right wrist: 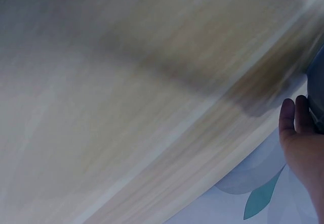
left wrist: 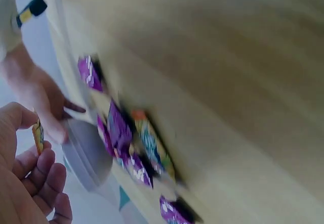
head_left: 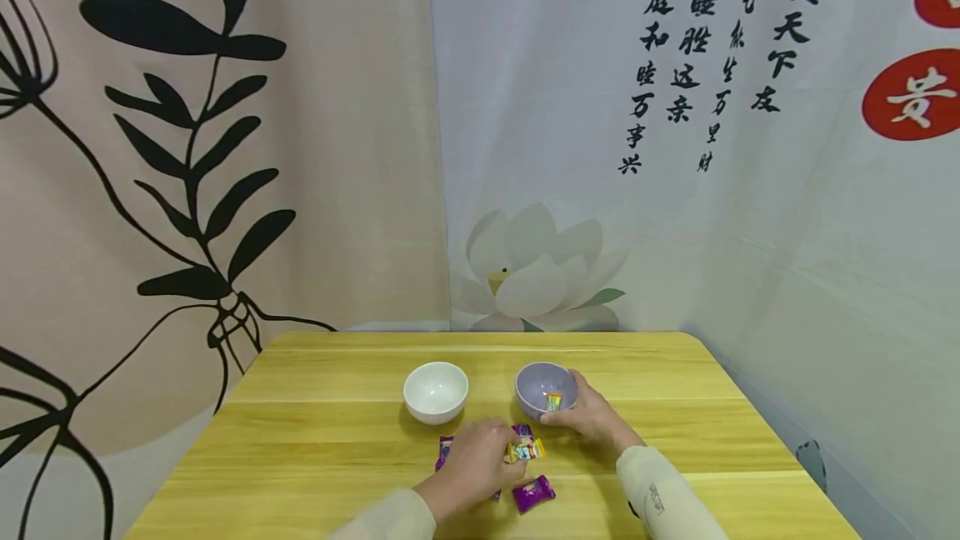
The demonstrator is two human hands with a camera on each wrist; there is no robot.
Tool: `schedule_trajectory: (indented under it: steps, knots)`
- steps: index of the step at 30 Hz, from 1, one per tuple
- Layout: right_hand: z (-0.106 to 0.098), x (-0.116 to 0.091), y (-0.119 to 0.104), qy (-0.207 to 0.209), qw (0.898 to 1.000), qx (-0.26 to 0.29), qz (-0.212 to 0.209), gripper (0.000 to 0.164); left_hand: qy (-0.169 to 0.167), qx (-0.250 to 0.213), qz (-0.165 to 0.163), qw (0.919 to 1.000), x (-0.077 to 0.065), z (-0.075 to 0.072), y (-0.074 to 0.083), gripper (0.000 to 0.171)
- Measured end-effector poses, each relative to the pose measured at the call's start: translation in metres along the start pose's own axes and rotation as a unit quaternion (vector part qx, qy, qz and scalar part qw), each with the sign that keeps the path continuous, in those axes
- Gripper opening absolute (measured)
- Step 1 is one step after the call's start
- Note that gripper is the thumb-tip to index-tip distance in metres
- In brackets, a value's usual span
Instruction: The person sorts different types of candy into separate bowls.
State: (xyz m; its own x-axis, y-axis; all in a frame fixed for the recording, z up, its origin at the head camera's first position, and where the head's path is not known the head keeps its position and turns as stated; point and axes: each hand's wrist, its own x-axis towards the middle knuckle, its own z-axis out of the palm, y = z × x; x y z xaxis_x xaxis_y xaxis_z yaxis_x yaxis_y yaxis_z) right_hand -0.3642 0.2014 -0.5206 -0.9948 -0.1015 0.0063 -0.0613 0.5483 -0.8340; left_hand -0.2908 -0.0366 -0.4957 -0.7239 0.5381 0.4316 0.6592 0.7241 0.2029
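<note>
On the wall hanging (head_left: 573,132), black columns include 家庭和睦万事兴, and a red oval (head_left: 910,95) reads 贵; the wrapper print is too small to make out. The table (head_left: 315,440) ends just beyond the white bowl (head_left: 408,407) and the purple bowl (head_left: 529,386), with wood stretching wide to either side. The left hand (head_left: 480,461) pinches a yellow-wrapped candy (left wrist: 38,137) between thumb and fingertip, above purple candies (head_left: 533,494). The right hand (head_left: 588,415) grips the purple bowl's side, a small yellow packet (head_left: 553,402) inside it.

Left grip (head_left: 478,458) pinches (right grip (head_left: 592,417) holds).
</note>
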Motion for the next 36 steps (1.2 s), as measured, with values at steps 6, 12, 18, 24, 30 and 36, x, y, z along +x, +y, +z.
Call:
schedule_trajectory:
  steps: [6, 12, 18, 24, 30, 36]
  knots:
    - [0.000, -0.002, 0.001, 0.003, 1.000, -0.011, 0.006, 0.119, 0.003, -0.005, -0.045, 0.9990, 0.010, -0.002, -0.013, 0.023]
    - [0.000, -0.001, 0.002, 0.002, 1.000, -0.008, -0.001, 0.119, 0.027, 0.014, -0.067, 0.9973, 0.027, 0.002, -0.025, 0.026]
    - [-0.001, 0.000, 0.002, -0.002, 1.000, -0.004, -0.008, 0.116, 0.035, 0.020, -0.095, 0.9947, 0.051, 0.005, -0.032, 0.031]
    - [-0.001, 0.000, 0.001, -0.004, 1.000, 0.000, -0.008, 0.114, 0.024, 0.016, -0.117, 0.9927, 0.076, 0.009, -0.032, 0.030]
    - [-0.001, 0.000, 0.000, -0.008, 1.000, 0.004, -0.009, 0.114, -0.003, 0.036, -0.121, 0.9920, 0.093, 0.015, -0.030, 0.025]
    - [-0.001, 0.002, 0.002, -0.004, 1.000, -0.001, -0.016, 0.112, -0.030, 0.077, -0.129, 0.9882, 0.099, 0.018, -0.026, 0.028]
